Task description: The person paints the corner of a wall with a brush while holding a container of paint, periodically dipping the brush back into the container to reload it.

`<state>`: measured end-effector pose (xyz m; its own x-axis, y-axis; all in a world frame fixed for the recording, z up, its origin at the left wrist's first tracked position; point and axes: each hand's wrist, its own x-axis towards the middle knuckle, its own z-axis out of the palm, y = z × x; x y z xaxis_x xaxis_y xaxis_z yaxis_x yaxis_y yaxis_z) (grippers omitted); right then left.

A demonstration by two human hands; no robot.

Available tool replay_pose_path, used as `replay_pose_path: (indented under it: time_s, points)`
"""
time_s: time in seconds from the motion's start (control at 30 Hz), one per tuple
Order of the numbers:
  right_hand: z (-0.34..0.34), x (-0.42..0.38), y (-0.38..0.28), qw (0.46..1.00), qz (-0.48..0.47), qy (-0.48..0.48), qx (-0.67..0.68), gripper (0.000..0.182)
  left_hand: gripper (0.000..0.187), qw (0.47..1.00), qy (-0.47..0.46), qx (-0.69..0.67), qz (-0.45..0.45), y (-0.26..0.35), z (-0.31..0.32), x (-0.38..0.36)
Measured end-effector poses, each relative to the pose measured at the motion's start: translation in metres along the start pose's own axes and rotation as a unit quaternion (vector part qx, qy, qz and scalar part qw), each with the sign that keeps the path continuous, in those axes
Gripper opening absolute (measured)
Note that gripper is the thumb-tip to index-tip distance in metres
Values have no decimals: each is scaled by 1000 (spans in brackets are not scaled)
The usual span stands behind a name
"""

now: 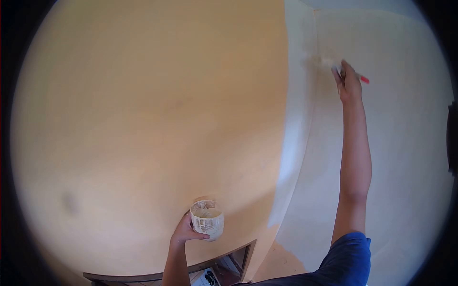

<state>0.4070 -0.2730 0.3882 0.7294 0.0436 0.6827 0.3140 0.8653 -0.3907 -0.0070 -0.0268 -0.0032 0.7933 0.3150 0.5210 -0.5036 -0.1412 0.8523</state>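
Note:
My right hand (pixel 349 83) is raised high at the wall corner, closed round a paintbrush whose red handle end (pixel 365 79) sticks out to the right. The pale bristles (pixel 327 62) are at the corner line and look blurred. Low in the middle, my left hand (pixel 187 229) grips a clear plastic container (pixel 208 224) from its left side. Whitish paint coats the container's inside and streaks its wall. A white painted strip (pixel 294 124) runs down the edge of the orange-yellow wall (pixel 157 119), beside the corner.
The right-hand wall (pixel 381 157) is pale, with an orange-yellow patch (pixel 281 260) low down. At the bottom a dark-framed opening (pixel 248 260) shows a tiled floor and dark objects beyond. A dark object (pixel 452 138) stands at the far right edge.

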Motion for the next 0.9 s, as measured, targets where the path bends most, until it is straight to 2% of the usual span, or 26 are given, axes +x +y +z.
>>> replay_pose_path:
  time_s: [0.13, 0.23, 0.33, 0.37, 0.43, 0.47, 0.57, 0.63, 0.67, 0.73, 0.83, 0.9]
  points:
    - [86, 35, -19, 988, -122, 30, 86, 27, 91, 1000, -3, 4, -2, 4, 2, 0]
    - [124, 55, -23, 984, -146, 20, 99, 28, 91, 1000, -13, 13, 0, 3, 0, 0]
    - [136, 58, -12, 977, -202, -40, -51, 24, 91, 1000, -12, 8, -11, 4, -1, 1]
    - [128, 55, -1, 978, -200, -40, -49, 24, 90, 1000, -18, 12, -8, 2, -2, 1]
    - [97, 36, 32, 966, -192, -61, -161, 18, 90, 1000, -21, 15, -9, 2, -3, -2]
    - [71, 21, 51, 970, -194, -54, -139, 14, 90, 1000, -25, 3, -11, 2, -2, -2]
    - [-1, -57, 75, 974, -89, -12, -207, 14, 90, 1000, -30, -6, -5, -1, 0, -2]
    - [-10, -88, 56, 956, -16, 33, -293, 12, 91, 1000, -22, 6, 7, -1, -4, -2]
    - [-5, -76, 52, 956, -12, 26, -291, 12, 91, 999, -21, 25, 12, -2, -6, -2]
    - [9, -39, 41, 966, -114, 41, -227, 15, 92, 999, -26, 43, 12, -3, -6, -2]
    - [60, 48, 15, 976, -167, -25, -135, 18, 92, 998, -32, 44, -11, 0, -7, 0]
    - [102, 82, -2, 974, -197, -49, -102, 27, 92, 999, -31, 33, -13, 4, -4, 2]
